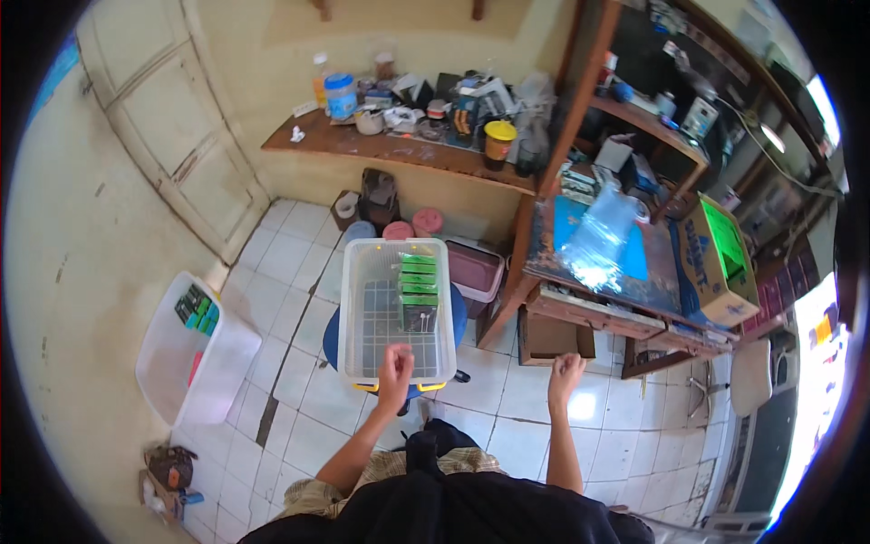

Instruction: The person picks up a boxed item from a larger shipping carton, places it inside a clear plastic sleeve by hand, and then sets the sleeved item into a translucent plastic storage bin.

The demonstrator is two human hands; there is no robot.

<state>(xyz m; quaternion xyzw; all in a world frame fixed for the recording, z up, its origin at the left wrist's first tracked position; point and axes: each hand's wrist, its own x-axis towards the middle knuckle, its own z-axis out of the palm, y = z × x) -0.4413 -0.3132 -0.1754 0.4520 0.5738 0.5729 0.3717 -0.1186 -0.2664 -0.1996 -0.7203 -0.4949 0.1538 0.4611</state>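
My left hand (395, 372) is over the near end of a translucent plastic bin (347, 319), its fingers curled and nothing visible in them. Whether it touches the rim is unclear. Inside the bin, several green-and-black packs (419, 280) stand in a row along the right side. The bin has yellow handles (431, 387) and rests on a blue round stool (331, 340). Off to the right, my right hand (565, 378) hangs above the tiled floor with fingers drawn in, and nothing shows in it. The closest thing to it is an open cardboard box (537, 359) beneath the desk.
A white tub (234, 367) with green-and-black packs stands left. On the right, a wooden desk (533, 238) holds clear plastic bags (601, 238) and a carton (714, 272) with green contents. A cluttered wall shelf (408, 155) spans the back. Pink lidded containers (427, 221) sit below it.
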